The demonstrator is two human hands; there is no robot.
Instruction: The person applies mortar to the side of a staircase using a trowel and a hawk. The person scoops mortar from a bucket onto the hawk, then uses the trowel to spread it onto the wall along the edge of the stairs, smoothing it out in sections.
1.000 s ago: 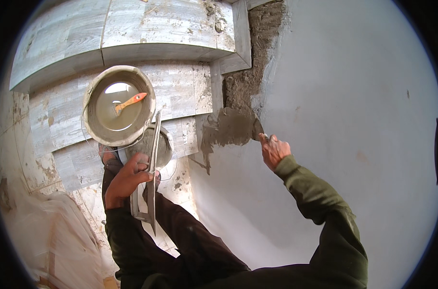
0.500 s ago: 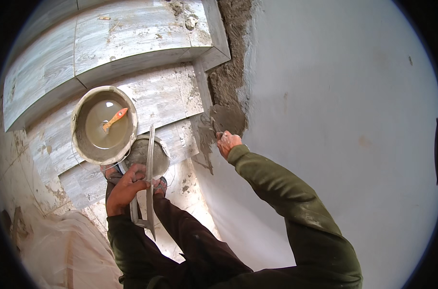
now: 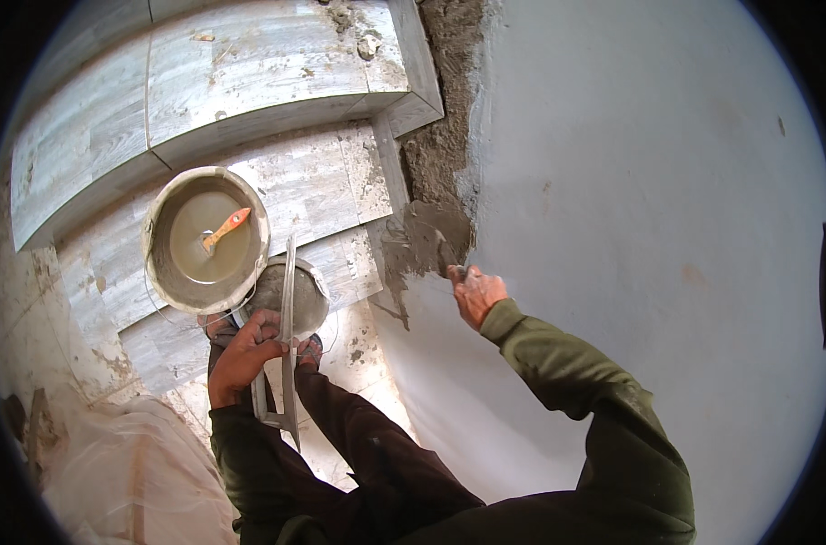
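Note:
My left hand [image 3: 240,363] is closed around a plastering trowel [image 3: 289,354], whose long metal blade is seen nearly edge-on, upright beside my leg. My right hand [image 3: 478,295] grips a small trowel [image 3: 445,252] at the wall; its blade lies over a patch of wet grey mortar [image 3: 420,232] and is partly hard to make out. This patch sits at the lower end of a rough brown strip [image 3: 445,145] between the stair edge and the white wall [image 3: 631,227]. Just beyond my left hand is a smaller bucket [image 3: 315,295] holding grey mortar.
A larger bucket [image 3: 260,204] of murky water stands on the steps, with an orange-handled brush [image 3: 227,227] in it. Wood-look tiled steps [image 3: 249,82] rise ahead, spotted with mortar. Translucent sheeting [image 3: 127,463] lies at lower left.
My right hand with the small trowel has moved right and slightly down, away from the stair edge. The left hand keeps its grip on the plastering trowel. The whole view has shifted slightly.

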